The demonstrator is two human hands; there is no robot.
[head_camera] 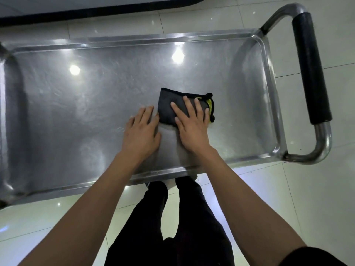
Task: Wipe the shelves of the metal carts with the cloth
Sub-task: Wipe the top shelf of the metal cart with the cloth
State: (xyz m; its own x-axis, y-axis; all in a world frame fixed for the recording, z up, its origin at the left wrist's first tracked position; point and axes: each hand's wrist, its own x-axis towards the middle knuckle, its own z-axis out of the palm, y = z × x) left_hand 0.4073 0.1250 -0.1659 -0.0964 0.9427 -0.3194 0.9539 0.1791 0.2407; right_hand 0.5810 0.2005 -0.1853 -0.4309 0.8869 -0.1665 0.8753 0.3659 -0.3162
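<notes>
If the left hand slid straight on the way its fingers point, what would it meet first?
The left hand lies flat on the shelf, fingers pointing away and slightly right. The dark cloth sits just beside that line, so it might graze the cloth's edge; otherwise bare metal up to the far rim.

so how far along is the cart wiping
Mid-job on the top shelf. Faint swirl streaks across much of its surface suggest it has already been passed over, though that is hard to confirm. In hand: the right hand presses the folded dark cloth flat near the handle end, with the left hand flat on the metal beside it. Left: any lower shelves, which are hidden from this view.
</notes>
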